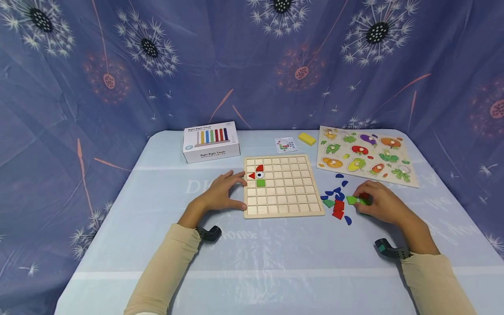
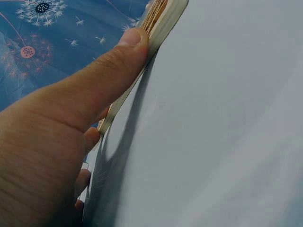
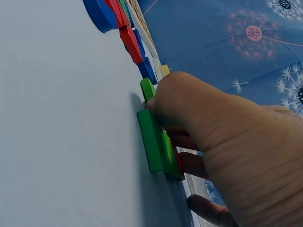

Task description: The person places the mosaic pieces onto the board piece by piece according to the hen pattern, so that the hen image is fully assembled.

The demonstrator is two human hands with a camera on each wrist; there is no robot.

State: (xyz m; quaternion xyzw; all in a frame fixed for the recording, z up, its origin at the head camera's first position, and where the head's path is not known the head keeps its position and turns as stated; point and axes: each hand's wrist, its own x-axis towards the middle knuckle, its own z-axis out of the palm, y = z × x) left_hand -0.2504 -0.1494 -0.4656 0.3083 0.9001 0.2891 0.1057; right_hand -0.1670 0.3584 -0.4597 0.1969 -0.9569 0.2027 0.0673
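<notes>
So, the right hand (image 1: 379, 202) has a green piece (image 1: 351, 200) pinched between thumb and fingertip, low over the table, and it's crowded down there: a dark green piece (image 3: 152, 142) lies right by the thumb. Just left of that hand come the red pieces (image 1: 338, 205) and a scatter of blue pieces (image 1: 348, 220).

Across to the left hand (image 1: 219, 191): relaxed and spread, thumb and fingertips resting against the nearest side of the board (image 1: 293, 190). Close by those fingertips, in the board's cells, sit a red triangle (image 1: 252, 176), an eye tile (image 1: 260, 175) and a green square (image 1: 260, 183).

How does it handle? The green piece looks light, stiff and tough, with smooth faces that might slip, so its thick side edges seem the place to pinch. The board looks like stiff wood, probably light enough to skid if nudged; its raised rim is the natural hold.

Underneath both hands, a pale cloth (image 1: 275, 258) with faint white lettering, smooth and faintly shiny. Beyond the left hand stands a white box (image 1: 212, 154); beyond the right, a vegetable puzzle (image 1: 345, 147). Farther out between the hands, a small card (image 1: 285, 145) and a yellow block (image 1: 307, 139). Behind everything, a dark blue dandelion curtain (image 1: 236, 57).
</notes>
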